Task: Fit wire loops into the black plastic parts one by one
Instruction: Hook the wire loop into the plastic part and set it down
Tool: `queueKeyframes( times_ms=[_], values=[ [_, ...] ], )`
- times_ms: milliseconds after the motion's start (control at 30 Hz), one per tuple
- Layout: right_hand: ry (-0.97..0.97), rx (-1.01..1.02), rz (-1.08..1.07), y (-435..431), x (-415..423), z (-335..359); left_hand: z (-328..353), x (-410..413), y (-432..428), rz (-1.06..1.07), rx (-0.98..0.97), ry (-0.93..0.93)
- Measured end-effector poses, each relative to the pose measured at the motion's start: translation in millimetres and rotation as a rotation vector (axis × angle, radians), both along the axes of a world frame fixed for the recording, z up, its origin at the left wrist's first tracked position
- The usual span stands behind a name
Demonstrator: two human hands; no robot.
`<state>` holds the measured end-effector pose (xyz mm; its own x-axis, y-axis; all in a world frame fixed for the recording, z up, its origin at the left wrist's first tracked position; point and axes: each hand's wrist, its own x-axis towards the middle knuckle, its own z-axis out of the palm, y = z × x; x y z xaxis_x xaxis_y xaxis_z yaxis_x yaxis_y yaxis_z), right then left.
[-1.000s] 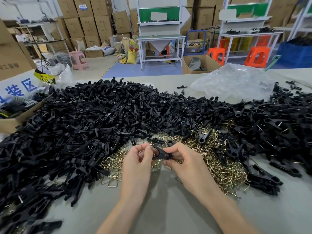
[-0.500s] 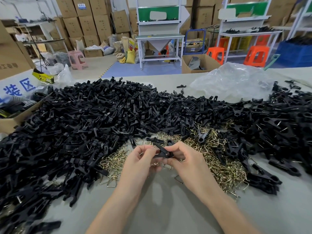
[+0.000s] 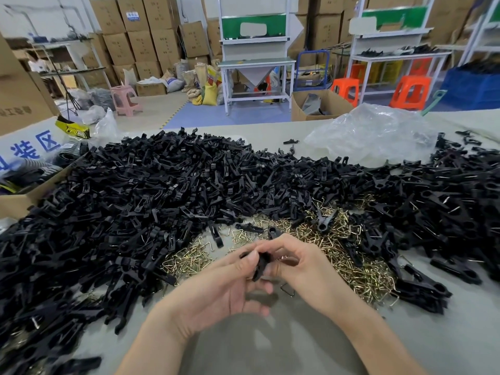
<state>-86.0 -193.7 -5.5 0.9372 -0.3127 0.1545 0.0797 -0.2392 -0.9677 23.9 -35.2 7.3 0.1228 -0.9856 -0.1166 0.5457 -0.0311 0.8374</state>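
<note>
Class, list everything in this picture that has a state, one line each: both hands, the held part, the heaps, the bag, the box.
Left hand, fingers pinching the black part.
Right hand, gripping the same part.
Black part, held between both hands above the table; loop fitted or not, cannot tell.
Black parts pile, loose, heaped.
Wire loops, loose heap, edges under black parts.
Plastic bag, crumpled.
Cardboard box, open.

Brown cartons (image 3: 140, 36) are rising in tall stacks against the back wall. A white workbench (image 3: 255, 60) with a green panel is standing on a blue floor mat (image 3: 230, 116). 2 orange stools (image 3: 346, 89) are sitting by a second workbench (image 3: 392, 54), and a pink stool (image 3: 125, 100) is standing at left near bulging sacks (image 3: 208, 90).
</note>
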Motion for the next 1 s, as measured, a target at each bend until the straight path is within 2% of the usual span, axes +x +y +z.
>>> queueKeyframes(
  times_ms=[167, 267, 433, 700, 933, 1000],
  values=[
    [0.010, -0.362, -0.067, -1.6, -4.0, -1.2, -4.1, -5.0, -3.3, 0.088, 0.031, -0.083],
    [0.022, -0.399, -0.073, 1.4, -4.7, -1.6, -0.7, -8.9, -6.1, 0.099, 0.050, -0.122],
    [-0.056, -0.507, -0.045, 9.4, -2.9, -6.6, -0.9, -16.4, -17.2, 0.256, 0.134, -0.138],
    [-0.052, -0.566, -0.079, 9.7, -0.5, -8.7, -6.5, -20.4, -21.9, 0.285, 0.120, 0.072],
    [-0.049, -0.520, -0.071, 11.1, -2.2, -7.1, -5.9, -22.4, -22.8, 0.325, 0.142, 0.016],
    [-0.025, -0.511, -0.054, 12.4, -1.9, -6.2, -5.9, -24.5, -25.2, 0.413, 0.152, -0.030]
  ],
)
